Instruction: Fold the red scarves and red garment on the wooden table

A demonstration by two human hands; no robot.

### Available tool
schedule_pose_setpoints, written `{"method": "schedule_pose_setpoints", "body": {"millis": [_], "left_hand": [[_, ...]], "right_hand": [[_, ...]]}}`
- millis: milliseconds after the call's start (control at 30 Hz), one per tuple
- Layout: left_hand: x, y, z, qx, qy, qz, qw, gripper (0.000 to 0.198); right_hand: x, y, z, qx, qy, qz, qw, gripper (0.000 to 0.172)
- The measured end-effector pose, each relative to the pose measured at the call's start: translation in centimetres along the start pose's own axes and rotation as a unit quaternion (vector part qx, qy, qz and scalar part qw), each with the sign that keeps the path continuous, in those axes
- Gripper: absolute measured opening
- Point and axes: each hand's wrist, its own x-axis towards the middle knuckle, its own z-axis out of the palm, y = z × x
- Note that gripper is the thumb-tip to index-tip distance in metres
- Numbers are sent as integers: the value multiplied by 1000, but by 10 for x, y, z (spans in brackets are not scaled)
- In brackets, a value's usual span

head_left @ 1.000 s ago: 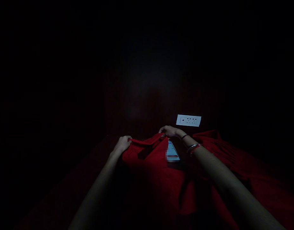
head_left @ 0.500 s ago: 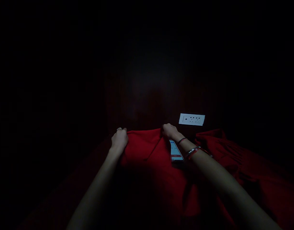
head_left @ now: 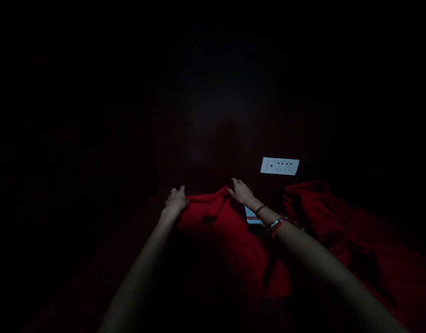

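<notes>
A red cloth (head_left: 230, 240), which may be a garment, lies spread in front of me, its near part lost in shadow. At its far left corner rests my left hand (head_left: 176, 200), a ring on one finger, with thumb and forefinger apart. My right hand (head_left: 242, 192) is at the far right corner, its fingers spread over the edge. A dark band and bracelets (head_left: 277, 225) circle the right wrist. Partly hidden beneath that forearm is a phone (head_left: 253, 216) with a lit screen.
A white socket panel (head_left: 279, 166) is on the dark surface behind the cloth. To the right lies a second, crumpled heap of red fabric (head_left: 310, 203). Most of the surroundings are too dark to make out.
The far edge of the red cloth has dropped and slackened between my hands. Both hands have loosened from a closed grip, their fingers now apart. More of the phone is covered.
</notes>
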Motion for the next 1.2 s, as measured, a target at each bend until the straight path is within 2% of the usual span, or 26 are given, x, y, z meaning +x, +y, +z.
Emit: {"method": "schedule_pose_setpoints", "body": {"millis": [67,167,233,300,400,500,600,667,733,800,900,967,1067,1200], "left_hand": [[0,-3,-2,12,-21,15,1000,55],[1,-8,-3,13,-31,24,999,43],[2,-10,-4,-9,-17,13,1000,44],[0,-9,-4,-42,2,13,999,51],[-11,-3,-2,-71,45,57,995,61],[-35,-1,11,-61,98,170,979,56],[-62,-9,38,-53,146,313,937,46],[-76,-19,58,-54,182,358,914,44],[-84,-30,76,-54,205,372,904,51],[-85,-39,89,-42,190,387,901,64],[-81,-45,99,-40,130,369,919,78],[-78,-47,101,-44,98,344,933,77],[-78,-49,99,-10,62,339,939,68],[-82,-54,88,74,28,331,940,57]], "right_hand": [[-24,-5,2,51,9,-75,996,47],[-70,-10,11,103,-103,-160,976,48],[-96,-11,17,107,-172,-176,963,51],[-110,-8,20,100,-205,-159,961,42],[-112,0,19,97,-191,-124,969,21],[-106,7,17,76,-161,-122,977,21],[-106,10,17,8,-211,-125,969,22],[-107,10,15,-19,-221,-123,967,18],[-107,11,8,-15,-185,-111,976,18],[-104,17,-1,14,-136,-84,987,22],[-99,34,-15,50,-80,-25,995,25],[-97,45,-19,45,-87,4,995,24],[-96,57,-14,23,-136,29,990,26],[-96,56,-1,5,-150,21,988,27]]}}
